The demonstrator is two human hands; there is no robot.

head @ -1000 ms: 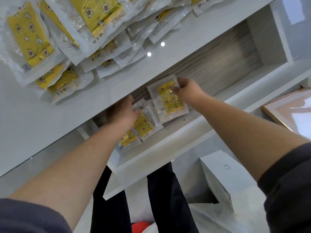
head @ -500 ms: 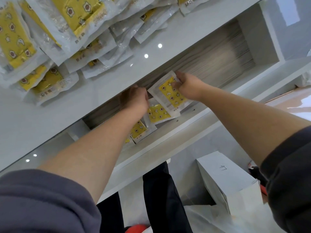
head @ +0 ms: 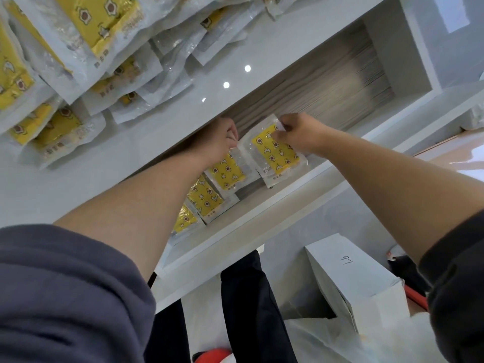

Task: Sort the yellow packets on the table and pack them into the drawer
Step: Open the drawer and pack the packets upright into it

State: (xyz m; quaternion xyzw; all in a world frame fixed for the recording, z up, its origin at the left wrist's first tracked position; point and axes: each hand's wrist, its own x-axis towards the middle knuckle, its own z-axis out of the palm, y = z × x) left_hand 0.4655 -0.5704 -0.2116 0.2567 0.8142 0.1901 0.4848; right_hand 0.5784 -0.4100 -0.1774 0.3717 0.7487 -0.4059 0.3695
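Note:
The open drawer (head: 408, 58) has white walls and a grey wood-grain floor under the white tabletop (head: 86, 179). A row of yellow packets (head: 207, 197) in clear wrappers lies overlapped along its left end. My right hand (head: 301, 132) pinches the top corner of the rightmost packet (head: 277, 153), which rests at the end of the row. My left hand (head: 220, 138) holds the top edge of the neighbouring packet (head: 230, 174) with curled fingers. A heap of loose yellow packets (head: 86, 48) covers the table's far left.
The drawer's right half shows bare wood grain (head: 327, 87). A white cardboard box (head: 348, 273) stands on the floor at the right, with white bags (head: 340, 341) in front of it. My dark trouser legs (head: 251, 310) are below the drawer front (head: 262, 231).
The right hand has lowered its packet from a tilted lift onto the end of the row. The left hand has slid right to the neighbouring packet's top edge.

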